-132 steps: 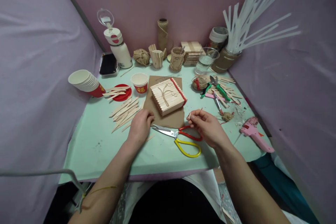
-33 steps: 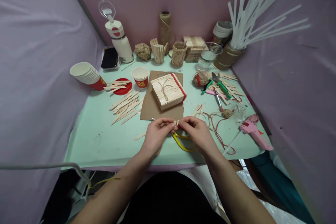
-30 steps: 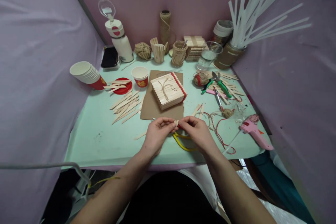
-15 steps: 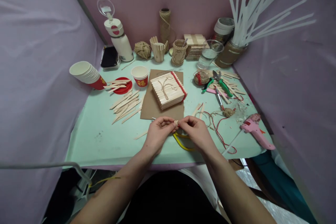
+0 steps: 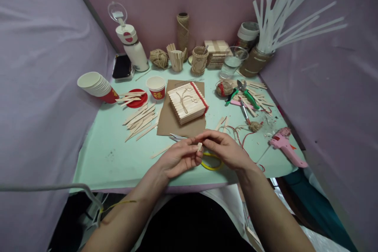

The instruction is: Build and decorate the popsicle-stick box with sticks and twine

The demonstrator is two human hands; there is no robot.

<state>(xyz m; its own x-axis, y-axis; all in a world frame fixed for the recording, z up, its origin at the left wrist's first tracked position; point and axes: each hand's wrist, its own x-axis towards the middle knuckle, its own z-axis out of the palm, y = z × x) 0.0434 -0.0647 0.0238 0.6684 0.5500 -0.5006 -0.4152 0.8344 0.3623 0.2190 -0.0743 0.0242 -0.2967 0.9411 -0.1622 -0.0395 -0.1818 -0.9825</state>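
Near the front of the table, my left hand (image 5: 183, 157) is closed, pinching a small pale piece (image 5: 200, 147) between thumb and fingers; it looks like a wooden chip. My right hand (image 5: 223, 147) meets it from the right, fingers bent and touching the left fingertips; whatever lies between them is hidden. Under both hands lie scissors with yellow handles (image 5: 212, 168), their blades poking out to the left. Just beyond, a box of wooden sticks (image 5: 191, 112) with a red edge and a twine design rests on a cardboard sheet (image 5: 167, 126).
Loose wooden sticks (image 5: 140, 122) lie at left, beside a paper cup (image 5: 156, 86) and stacked cups (image 5: 96, 84). At right are green-handled pruners (image 5: 251, 98), a pink glue gun (image 5: 285, 145) and tangled red cord. A bottle, twine and a water cup (image 5: 232, 65) line the back.
My left hand has turned, its palm side now more upward with the small piece showing. The right fingers have stretched over the left fingertips. More of the scissor blades shows.
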